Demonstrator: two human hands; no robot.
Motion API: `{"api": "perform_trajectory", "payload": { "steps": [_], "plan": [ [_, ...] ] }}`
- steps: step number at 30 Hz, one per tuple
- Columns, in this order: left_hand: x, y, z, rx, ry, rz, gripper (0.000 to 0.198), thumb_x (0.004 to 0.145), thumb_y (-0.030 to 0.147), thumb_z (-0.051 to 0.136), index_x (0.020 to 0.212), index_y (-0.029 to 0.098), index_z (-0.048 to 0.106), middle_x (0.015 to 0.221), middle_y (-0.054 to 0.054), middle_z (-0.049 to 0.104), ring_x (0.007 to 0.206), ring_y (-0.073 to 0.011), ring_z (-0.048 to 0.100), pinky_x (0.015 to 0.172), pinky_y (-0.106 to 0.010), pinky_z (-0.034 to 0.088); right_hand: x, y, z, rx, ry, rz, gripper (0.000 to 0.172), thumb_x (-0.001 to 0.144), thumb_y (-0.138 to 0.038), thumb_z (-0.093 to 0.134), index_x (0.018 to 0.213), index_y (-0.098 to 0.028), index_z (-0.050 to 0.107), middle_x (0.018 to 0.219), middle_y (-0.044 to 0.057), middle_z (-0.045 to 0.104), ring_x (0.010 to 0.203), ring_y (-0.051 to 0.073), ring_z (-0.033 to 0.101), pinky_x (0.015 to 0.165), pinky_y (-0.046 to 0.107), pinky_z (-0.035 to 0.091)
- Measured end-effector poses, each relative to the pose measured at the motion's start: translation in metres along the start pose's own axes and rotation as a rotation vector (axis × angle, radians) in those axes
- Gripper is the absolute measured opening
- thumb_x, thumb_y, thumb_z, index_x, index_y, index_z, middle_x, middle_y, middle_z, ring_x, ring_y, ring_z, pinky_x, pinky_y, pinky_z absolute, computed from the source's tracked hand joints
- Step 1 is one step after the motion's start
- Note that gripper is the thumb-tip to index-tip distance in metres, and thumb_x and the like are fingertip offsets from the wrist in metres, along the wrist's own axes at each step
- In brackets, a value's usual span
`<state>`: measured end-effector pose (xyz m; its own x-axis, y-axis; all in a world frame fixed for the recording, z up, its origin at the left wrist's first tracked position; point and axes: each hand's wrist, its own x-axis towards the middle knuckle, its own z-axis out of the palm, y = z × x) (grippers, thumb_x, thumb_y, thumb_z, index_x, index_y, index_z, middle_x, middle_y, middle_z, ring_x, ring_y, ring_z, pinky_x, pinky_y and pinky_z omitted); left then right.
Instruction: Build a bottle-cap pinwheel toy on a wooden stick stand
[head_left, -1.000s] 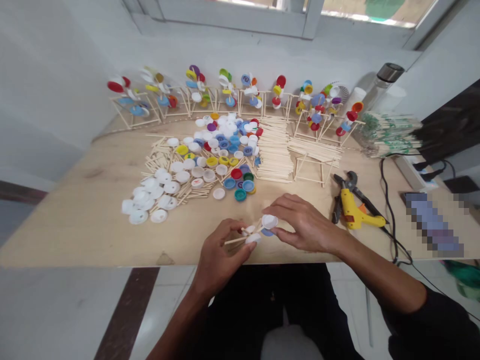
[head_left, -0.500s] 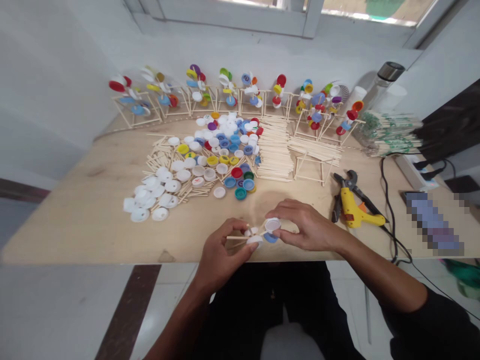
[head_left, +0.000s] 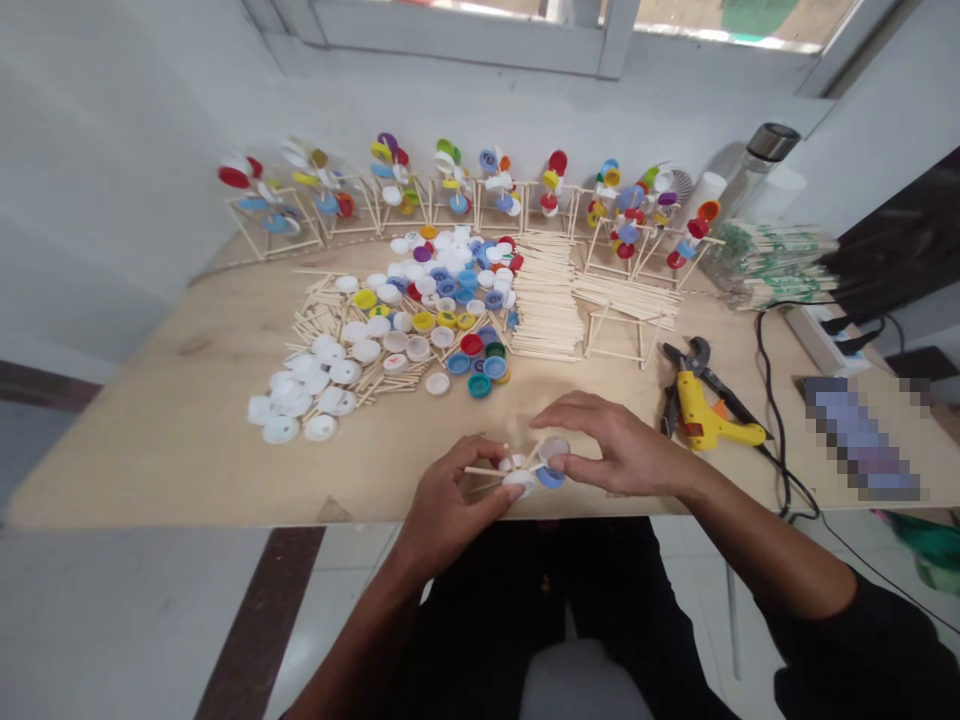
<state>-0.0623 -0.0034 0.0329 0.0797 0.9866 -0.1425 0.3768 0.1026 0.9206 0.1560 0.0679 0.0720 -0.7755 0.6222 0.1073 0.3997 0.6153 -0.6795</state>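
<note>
**Small wheel (head_left: 517,484) partly capped**

On the table (head_left: 172,430), a row of capped stands (head_left: 319,205) suggested finished pieces; one frame (head_left: 621,338) lacked a wheel. Near the front edge, the left hand (head_left: 454,490) pinched the wheel; the right (head_left: 592,445) had finger and thumb apart around a pale cap (head_left: 553,450), contact unclear. Bare sticks (head_left: 480,470) suggested more capping.

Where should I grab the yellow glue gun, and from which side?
I'd take the yellow glue gun by its handle, coming down from above on the near side. The handle juts rightward from the body, with bare wood along its near edge, while the dark cutting tool crowds the far side and would likely obstruct the fingers.
</note>
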Motion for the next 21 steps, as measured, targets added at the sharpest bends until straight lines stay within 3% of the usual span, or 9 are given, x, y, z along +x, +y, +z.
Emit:
{"api": "perform_trajectory", "payload": {
  "steps": [7, 13, 21],
  "plan": [
    [0.002, 0.002, -0.001, 0.039, 0.001, 0.066, 0.019, 0.068, 0.031, 0.067, 0.084, 0.021, 0.064, 0.083, 0.000, 0.066, 0.077, -0.0171, 0.062, 0.073, -0.029, 0.048, 0.003, -0.005, 0.006, 0.009, -0.061, -0.004, 0.032, 0.083, -0.035, 0.064, 0.110, -0.018, 0.063, 0.102, 0.009, 0.069, 0.096, 0.023, 0.061, 0.087, 0.039, 0.044],
    [0.003, 0.007, 0.000, 0.051, -0.049, 0.097, 0.019, 0.067, 0.032, 0.069, 0.082, 0.022, 0.064, 0.085, -0.001, 0.066, 0.080, -0.0184, 0.063, 0.077, -0.031, 0.048, 0.003, -0.010, 0.005, -0.008, -0.087, 0.090, 0.044, 0.078, -0.029, 0.069, 0.119, -0.017, 0.058, 0.113, 0.009, 0.068, 0.105, 0.025, 0.059, 0.092, 0.041, 0.042],
    [0.006, 0.014, 0.001, 0.011, -0.083, 0.096, 0.020, 0.067, 0.033, 0.071, 0.082, 0.021, 0.065, 0.086, -0.002, 0.068, 0.085, -0.0206, 0.063, 0.083, -0.033, 0.048, 0.002, -0.014, 0.010, 0.033, -0.093, 0.063, 0.044, 0.078, -0.023, 0.066, 0.121, -0.022, 0.057, 0.107, 0.006, 0.069, 0.099, 0.023, 0.062, 0.091, 0.041, 0.043]
  ]
}}
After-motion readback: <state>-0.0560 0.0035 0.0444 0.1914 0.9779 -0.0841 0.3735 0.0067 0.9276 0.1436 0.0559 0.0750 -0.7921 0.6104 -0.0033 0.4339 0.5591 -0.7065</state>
